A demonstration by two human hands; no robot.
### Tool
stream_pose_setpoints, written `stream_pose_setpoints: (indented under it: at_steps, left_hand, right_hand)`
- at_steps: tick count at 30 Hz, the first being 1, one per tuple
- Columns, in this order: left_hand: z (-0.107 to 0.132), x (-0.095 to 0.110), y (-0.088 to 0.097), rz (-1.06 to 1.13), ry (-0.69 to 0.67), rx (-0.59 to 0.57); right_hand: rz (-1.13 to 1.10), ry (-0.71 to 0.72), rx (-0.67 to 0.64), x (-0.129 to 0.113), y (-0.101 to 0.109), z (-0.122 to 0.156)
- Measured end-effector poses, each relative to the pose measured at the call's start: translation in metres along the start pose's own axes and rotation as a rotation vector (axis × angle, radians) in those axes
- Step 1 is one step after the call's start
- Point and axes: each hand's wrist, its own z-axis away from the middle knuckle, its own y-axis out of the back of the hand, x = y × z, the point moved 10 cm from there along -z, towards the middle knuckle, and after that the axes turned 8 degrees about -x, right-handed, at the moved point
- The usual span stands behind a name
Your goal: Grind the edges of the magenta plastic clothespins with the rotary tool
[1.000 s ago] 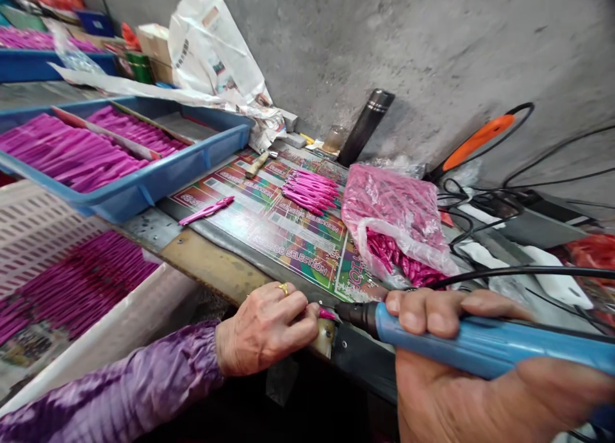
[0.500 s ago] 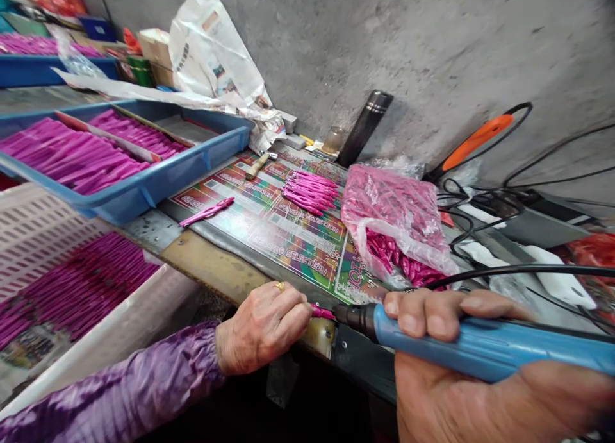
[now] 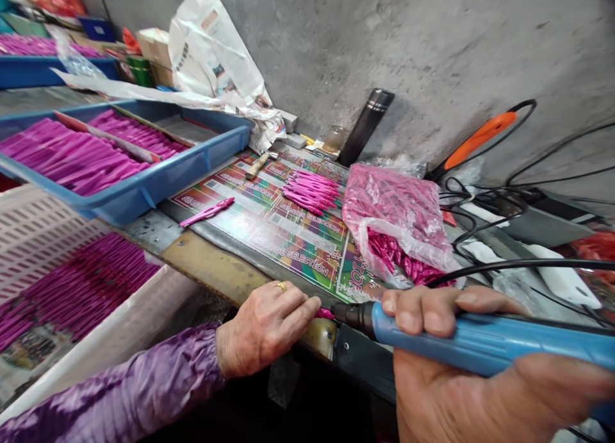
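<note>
My left hand (image 3: 264, 327) pinches a small pink plastic piece (image 3: 325, 313) at the bench edge, with most of the piece hidden by my fingers. My right hand (image 3: 446, 392) grips a blue-handled soldering iron (image 3: 480, 340), and its black tip section sits right by the pink piece. The iron's black cord runs off to the right. Farther up the bench, a printed mat (image 3: 269, 238) carries a loose bunch of pink pieces (image 3: 310, 192) and a single pink piece (image 3: 206, 212).
A blue tray (image 3: 144, 174) and a white slotted crate (image 3: 38, 238) hold many magenta pieces on the left. A pink-filled plastic bag (image 3: 394, 218) sits to the right of the mat. Cables, an orange-handled tool (image 3: 480, 135) and a black flask (image 3: 365, 127) lie along the concrete wall.
The soldering iron has shifted slightly left, bringing its black tip closer to the pink piece. My left hand has barely moved, and the things on the bench stay in place.
</note>
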Motion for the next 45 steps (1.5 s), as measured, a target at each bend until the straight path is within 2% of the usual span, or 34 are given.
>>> stream_pose_setpoints:
  at_steps: [10, 20, 33, 38, 41, 45]
  left_hand:
    - [-0.002, 0.002, 0.002, -0.005, -0.019, -0.022]
    - [-0.001, 0.001, 0.002, 0.011, -0.015, -0.007]
    - [-0.006, 0.006, -0.013, -0.075, -0.029, -0.252]
    - [-0.005, 0.004, -0.012, -0.098, -0.011, -0.229]
    - [-0.003, 0.001, -0.006, -0.021, 0.061, -0.171]
    - [0.005, -0.01, 0.004, 0.244, 0.323, -0.14]
  right_hand:
    - [-0.026, -0.018, 0.046, -0.002, 0.012, -0.002]
    - [-0.01, 0.004, 0.031, -0.002, 0.011, -0.001]
    - [-0.006, 0.028, -0.045, -0.008, 0.008, 0.0]
    - [-0.009, 0.047, -0.09, -0.015, 0.004, 0.0]
    - [-0.006, 0.086, -0.135, -0.022, 0.001, 0.001]
    - [0.051, 0.128, -0.182, -0.03, -0.003, 0.007]
